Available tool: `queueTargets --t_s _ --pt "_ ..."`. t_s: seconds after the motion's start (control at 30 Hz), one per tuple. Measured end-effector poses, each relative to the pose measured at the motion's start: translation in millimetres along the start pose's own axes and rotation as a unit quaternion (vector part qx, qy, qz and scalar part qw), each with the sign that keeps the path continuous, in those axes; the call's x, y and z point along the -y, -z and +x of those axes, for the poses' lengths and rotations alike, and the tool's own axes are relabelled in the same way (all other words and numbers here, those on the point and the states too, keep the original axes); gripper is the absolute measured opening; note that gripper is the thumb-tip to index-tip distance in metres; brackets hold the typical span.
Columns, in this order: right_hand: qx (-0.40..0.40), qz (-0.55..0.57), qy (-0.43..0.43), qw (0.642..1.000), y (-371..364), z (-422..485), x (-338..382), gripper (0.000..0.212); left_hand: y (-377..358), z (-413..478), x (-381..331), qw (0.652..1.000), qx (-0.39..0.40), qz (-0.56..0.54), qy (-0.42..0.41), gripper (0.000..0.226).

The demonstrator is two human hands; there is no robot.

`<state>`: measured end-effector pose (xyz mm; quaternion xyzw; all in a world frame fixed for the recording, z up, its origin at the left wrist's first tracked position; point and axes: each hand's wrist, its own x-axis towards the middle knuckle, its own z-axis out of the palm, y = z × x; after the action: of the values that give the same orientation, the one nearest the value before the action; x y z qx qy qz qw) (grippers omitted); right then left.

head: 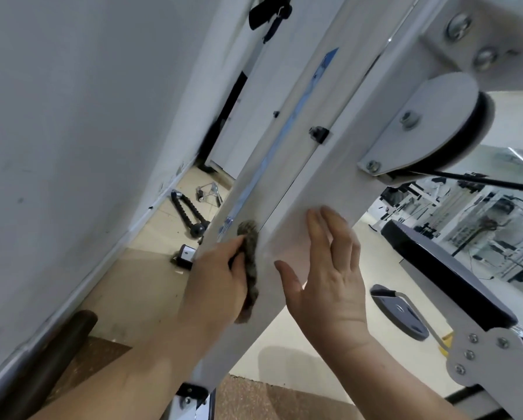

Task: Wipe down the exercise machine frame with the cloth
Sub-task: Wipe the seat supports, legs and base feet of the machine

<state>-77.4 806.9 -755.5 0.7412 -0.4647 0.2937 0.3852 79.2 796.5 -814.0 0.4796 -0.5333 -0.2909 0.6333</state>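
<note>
My left grip (219, 280) is closed round the cloth (251, 268), a grey-brown bunched rag. My thumb lies along its near edge and my fingers are tucked out of sight behind it. The cloth is pressed against the white exercise machine frame (329, 177), on the seam where its two faces meet, and it runs from just above my thumb down past the heel of that grip.

My right grip (329, 268) holds nothing. Its fingers (317, 234) are straight and close together, pointing up the post, and the palm faces the frame's broad face just to the right of the cloth. Whether the palm is touching the metal I cannot tell.

Up the post from the cloth runs a thin blue strip (284, 137), and beside it sits a small black clip (319, 134).

Above and to the right of my right grip a pulley (442, 122) is bolted to the frame, with a black cable (481, 180) leading off to the right.

Lower, to the right of that grip, lie a dark padded bench (442, 262) and a round weight plate (399, 313) on the pale floor (299, 353).

Beyond my left grip, a black ribbed rope handle (190, 213) lies on the floor by the grey wall (72, 116).
</note>
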Motion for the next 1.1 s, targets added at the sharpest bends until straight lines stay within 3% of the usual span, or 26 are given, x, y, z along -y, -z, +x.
queueTargets --t_s 0.13,0.23,0.37,0.43,0.57,0.63,0.83,0.9,1.0,1.1 --pt "0.015 -0.035 -0.022 0.999 0.1 14.8 -7.9 0.104 -2.8 -1.6 -11.1 0.999 -0.002 -0.002 0.043 0.026" --pt "-0.005 -0.033 -0.011 0.999 -4.2 14.1 -10.3 0.104 -7.4 32.9 -63.2 0.999 -0.036 -0.032 -0.024 0.028" --pt "-0.010 -0.038 0.014 0.999 3.7 16.6 -14.5 0.093 -6.5 78.3 -107.8 0.991 0.007 -0.065 -0.119 0.029" --pt "-0.005 -0.032 0.014 0.999 11.1 20.9 -16.7 0.088 -3.5 73.3 -93.1 0.993 0.027 -0.052 -0.100 0.027" --pt "-0.005 -0.024 -0.009 1.000 13.6 26.3 -19.0 0.086 4.0 33.5 -42.3 0.996 0.020 0.089 -0.021 0.019" --pt "-0.005 -0.015 -0.016 1.000 10.8 25.0 -15.9 0.084 3.1 27.1 -43.8 0.997 0.011 0.073 -0.005 0.019" --pt "0.005 0.012 -0.020 1.000 18.9 24.3 -15.2 0.072 -11.3 64.2 -125.4 0.984 -0.044 0.006 -0.174 0.027" --pt "0.014 0.024 -0.052 0.998 25.4 20.9 -16.7 0.067 -12.4 60.1 -118.0 0.979 -0.055 0.014 -0.194 0.023" --pt "0.044 0.080 -0.134 0.987 34.0 12.7 -13.9 0.048 -5.3 34.1 -68.2 0.982 -0.033 0.093 -0.160 0.012" --pt "0.093 0.223 -0.245 0.939 36.5 6.6 0.3 0.018 6.1 9.0 -34.1 0.985 -0.004 0.134 -0.109 0.015"
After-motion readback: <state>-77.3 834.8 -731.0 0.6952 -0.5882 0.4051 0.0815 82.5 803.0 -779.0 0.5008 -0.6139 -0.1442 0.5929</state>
